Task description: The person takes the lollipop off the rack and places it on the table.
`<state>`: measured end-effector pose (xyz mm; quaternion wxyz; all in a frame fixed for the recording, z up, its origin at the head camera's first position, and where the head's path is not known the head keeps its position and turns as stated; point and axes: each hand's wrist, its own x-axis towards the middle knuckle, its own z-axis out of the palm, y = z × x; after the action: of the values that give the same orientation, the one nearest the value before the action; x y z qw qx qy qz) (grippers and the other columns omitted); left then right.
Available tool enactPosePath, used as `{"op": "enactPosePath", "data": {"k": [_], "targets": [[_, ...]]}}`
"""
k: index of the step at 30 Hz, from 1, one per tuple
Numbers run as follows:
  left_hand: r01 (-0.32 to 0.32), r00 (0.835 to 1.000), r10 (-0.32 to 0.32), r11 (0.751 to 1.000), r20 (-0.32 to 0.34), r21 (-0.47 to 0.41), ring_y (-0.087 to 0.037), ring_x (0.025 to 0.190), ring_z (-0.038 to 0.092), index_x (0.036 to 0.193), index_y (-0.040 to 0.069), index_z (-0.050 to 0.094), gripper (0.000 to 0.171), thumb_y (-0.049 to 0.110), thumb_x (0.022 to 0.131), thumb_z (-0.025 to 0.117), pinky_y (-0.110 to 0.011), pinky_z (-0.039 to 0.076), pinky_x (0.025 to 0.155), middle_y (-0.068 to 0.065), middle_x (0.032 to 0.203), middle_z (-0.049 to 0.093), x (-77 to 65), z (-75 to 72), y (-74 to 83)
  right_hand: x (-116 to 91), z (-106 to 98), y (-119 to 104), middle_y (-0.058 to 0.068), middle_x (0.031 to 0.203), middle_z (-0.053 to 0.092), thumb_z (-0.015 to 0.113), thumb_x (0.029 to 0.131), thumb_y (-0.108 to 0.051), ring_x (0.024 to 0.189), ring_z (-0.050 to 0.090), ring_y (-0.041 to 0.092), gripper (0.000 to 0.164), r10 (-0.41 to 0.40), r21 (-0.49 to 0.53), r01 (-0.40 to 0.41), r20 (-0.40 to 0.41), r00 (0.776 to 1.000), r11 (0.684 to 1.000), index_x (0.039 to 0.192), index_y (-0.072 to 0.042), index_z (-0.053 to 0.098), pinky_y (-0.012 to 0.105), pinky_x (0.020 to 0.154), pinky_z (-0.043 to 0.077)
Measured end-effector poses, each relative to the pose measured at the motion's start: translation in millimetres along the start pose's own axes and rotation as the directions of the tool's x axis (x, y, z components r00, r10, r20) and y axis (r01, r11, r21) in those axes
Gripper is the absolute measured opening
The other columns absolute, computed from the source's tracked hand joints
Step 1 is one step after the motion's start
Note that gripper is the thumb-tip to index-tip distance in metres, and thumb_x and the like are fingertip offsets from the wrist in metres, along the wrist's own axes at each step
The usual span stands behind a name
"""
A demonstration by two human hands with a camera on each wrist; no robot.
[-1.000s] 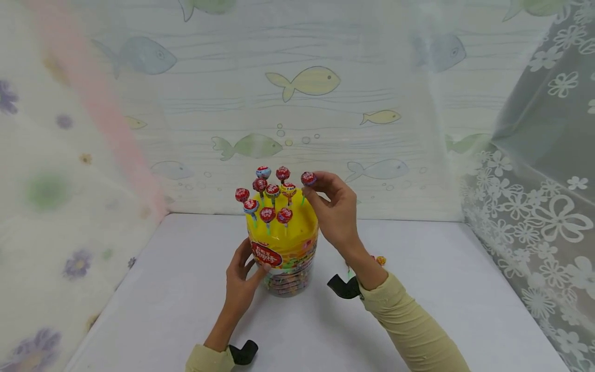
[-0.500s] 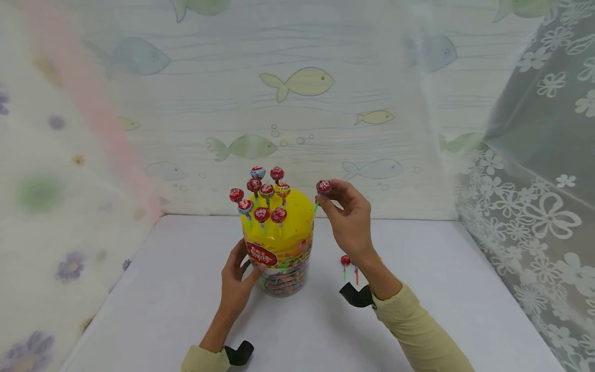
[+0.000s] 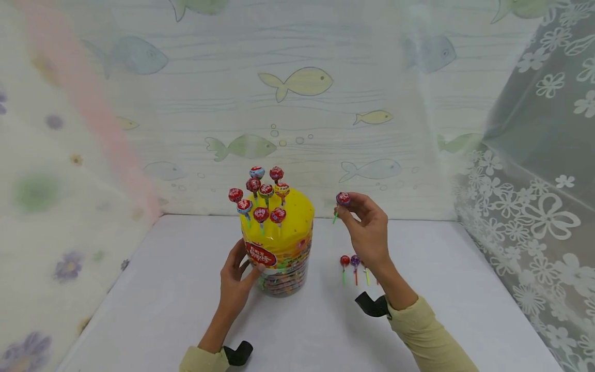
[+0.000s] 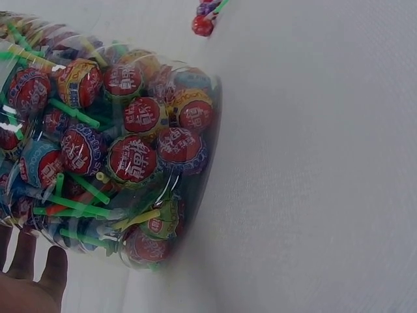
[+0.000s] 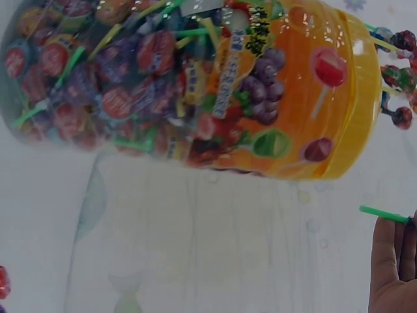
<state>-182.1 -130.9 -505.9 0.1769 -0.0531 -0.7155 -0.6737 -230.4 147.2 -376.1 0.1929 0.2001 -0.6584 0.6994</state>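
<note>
A clear plastic jar (image 4: 117,195) full of wrapped lollipops stands upright on the table, with a yellow lid (image 3: 297,219) and a printed label. Several lollipops (image 3: 261,214) stick up from the lid, mostly over its left and middle. My left hand (image 3: 236,284) holds the jar's left side, thumb at the front. To the right of the jar, my right hand (image 3: 369,230) pinches a lollipop (image 3: 343,199) in a red and purple wrapper, its green stick (image 5: 384,214) pointing down, apart from the lid.
Several lollipops (image 3: 355,261) lie in a row on the white table (image 3: 153,299), right of the jar and partly behind my right forearm. A fish-patterned curtain (image 3: 297,134) hangs behind the table. Black wrist mounts (image 3: 372,305) stick out from the sleeves.
My right hand has moved right and down, away from the lid, carrying the lollipop. The row of lollipops on the table has come into view. My left hand stays on the jar.
</note>
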Motion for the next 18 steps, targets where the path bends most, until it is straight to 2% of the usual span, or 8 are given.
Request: {"op": "enactPosePath", "data": {"k": [11,18], "targets": [[-0.018,1.000,0.018,1.000,0.004,-0.002,-0.008,0.140,0.045,0.157,0.013,0.037,0.075,0.000,0.092,0.072,-0.018,0.042,0.110,-0.003,0.155,0.046,-0.4,0.0,-1.4,-17,-28,20,-0.002,0.107,0.070,0.065,0.095,0.004,0.095,0.070,0.011,0.028,0.104,-0.062,-0.105,-0.025,0.994,0.993,0.123,0.008,0.061,0.026,0.087,0.060],[-0.017,1.000,0.017,1.000,0.000,0.000,-0.008,0.141,0.044,0.157,0.014,0.037,0.075,0.001,0.092,0.072,-0.018,0.042,0.110,-0.001,0.155,0.046,-0.1,-0.6,-3.5,-31,-50,38,0.000,0.106,0.070,0.065,0.097,0.000,0.093,0.071,0.007,0.029,0.184,-0.143,-0.187,-0.032,0.982,0.972,0.125,0.007,0.061,0.023,0.086,0.059]]}}
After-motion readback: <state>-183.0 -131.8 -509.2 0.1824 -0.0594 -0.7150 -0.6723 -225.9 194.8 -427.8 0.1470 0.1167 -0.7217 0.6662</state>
